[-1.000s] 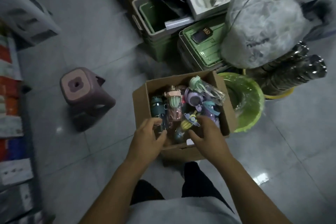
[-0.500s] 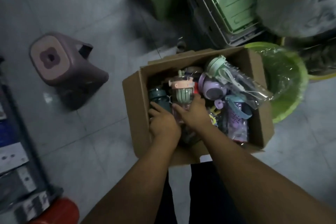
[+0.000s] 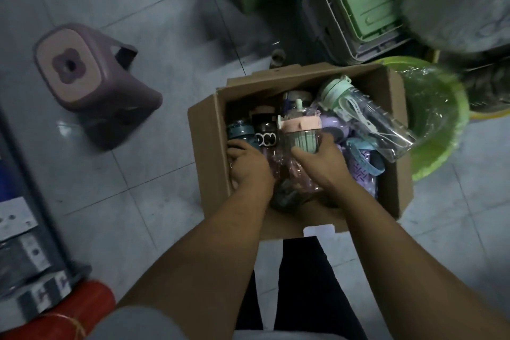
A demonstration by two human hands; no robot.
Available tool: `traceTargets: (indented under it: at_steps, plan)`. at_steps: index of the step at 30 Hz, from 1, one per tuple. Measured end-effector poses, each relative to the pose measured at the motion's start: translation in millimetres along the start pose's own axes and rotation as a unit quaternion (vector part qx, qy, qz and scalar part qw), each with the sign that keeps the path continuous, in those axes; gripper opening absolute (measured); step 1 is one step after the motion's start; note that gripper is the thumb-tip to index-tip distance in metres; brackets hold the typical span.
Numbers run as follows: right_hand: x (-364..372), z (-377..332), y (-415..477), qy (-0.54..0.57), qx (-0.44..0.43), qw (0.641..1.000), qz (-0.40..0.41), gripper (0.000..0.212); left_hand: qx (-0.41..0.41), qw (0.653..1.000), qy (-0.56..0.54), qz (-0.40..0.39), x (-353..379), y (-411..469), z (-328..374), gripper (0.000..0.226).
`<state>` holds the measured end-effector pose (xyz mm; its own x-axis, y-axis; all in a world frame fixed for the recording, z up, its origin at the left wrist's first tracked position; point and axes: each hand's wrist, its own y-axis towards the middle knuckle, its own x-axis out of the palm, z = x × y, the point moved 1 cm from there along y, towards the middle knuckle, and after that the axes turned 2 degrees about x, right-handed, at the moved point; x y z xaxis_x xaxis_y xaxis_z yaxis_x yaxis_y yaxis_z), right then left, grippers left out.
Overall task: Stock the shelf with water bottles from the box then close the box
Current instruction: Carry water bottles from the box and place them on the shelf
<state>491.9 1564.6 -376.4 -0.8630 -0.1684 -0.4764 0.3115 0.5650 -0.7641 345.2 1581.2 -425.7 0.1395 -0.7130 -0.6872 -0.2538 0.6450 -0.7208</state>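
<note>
- The cardboard box (image 3: 397, 174) stands open on the tiled floor (image 3: 138, 201), in front of the person's legs, with its flaps folded outward.
- It is packed with water bottles, most of them upright and pressed together.
- The left grip (image 3: 249, 168), a bare hand, is down in the near left corner of the box. Its fingers curl against the dark teal bottle (image 3: 240, 131). Its back faces the camera, so I cannot tell whether the fingers close round that bottle or only rest on it.
- The right grip (image 3: 323, 163) is partly closed round the pink-lidded bottle (image 3: 302, 130). The thumb is on the near left of the bottle's ribbed green band and the fingers wrap the right side. The bottle is upright in the middle of the box, in clear wrapping.
- Between the two held bottles stands a black bottle (image 3: 265, 134) with white lettering.
- A clear bottle with a mint lid (image 3: 367, 119) lies tilted across the far right corner, with its base out over the box rim.
- A green basin (image 3: 444, 124) in plastic film sits just beside the box on the right.
- A purple stool (image 3: 93, 83) stands well apart on the left.
- The shelf (image 3: 41, 232) runs along the left edge, and its contents are blurred.
</note>
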Motion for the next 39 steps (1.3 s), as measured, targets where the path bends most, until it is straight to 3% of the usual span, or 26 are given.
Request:
traceTargets:
  at_steps: [4,7,10,13,17,23,27,30,32,36,39]
  plan:
    - [-4.8,3.9,-20.7,0.056,0.014,0.997,-0.05,0.057,-0.003,0.996,-0.083,-0.024,-16.6,-13.7,-3.2,0.107]
    - [-9.0,3.7,-37.1,0.102,0.018,0.992,-0.077,0.032,0.015,0.984,-0.174,-0.022,-39.1,-25.3,-5.0,0.112]
    - [-12.6,5.5,-57.1,0.164,0.051,0.982,-0.077,0.02,0.073,0.987,-0.141,-0.019,-49.2,-37.6,-10.3,0.1]
    - [-10.6,8.1,-70.4,0.188,0.07,0.977,-0.074,0.037,0.067,0.979,-0.174,-0.08,-36.6,-39.4,-16.7,0.1]
    - [-3.6,23.4,-71.7,0.177,0.063,0.978,-0.085,0.034,0.029,0.965,-0.242,-0.098,-16.7,-33.6,-18.9,0.118]
    - [7.8,36.4,-72.7,0.182,0.054,0.979,-0.071,0.055,-0.012,0.978,-0.199,-0.063,-4.2,-30.4,-11.5,0.112]
    - [0.7,30.7,-81.6,0.209,0.05,0.975,-0.058,0.048,-0.007,0.962,-0.26,-0.087,-11.9,-35.5,-13.8,0.122]
    - [-15.1,20.6,-99.0,0.239,0.041,0.969,-0.052,0.051,0.014,0.914,-0.387,-0.124,-30.0,-46.6,-24.5,0.135]
    - [-29.0,13.5,-114.0,0.268,0.034,0.961,-0.053,0.055,0.044,0.864,-0.473,-0.167,-45.4,-62.2,-36.5,0.124]
    - [-58.0,-0.4,-143.9,0.33,0.01,0.94,-0.081,0.048,0.091,0.704,-0.668,-0.226,-87.7,-120.2,-67.3,0.086]
    - [-72.4,-17.4,-162.0,0.36,-0.011,0.925,-0.124,0.043,0.118,0.586,-0.778,-0.194,-111.4,-163.6,-92.4,0.071]
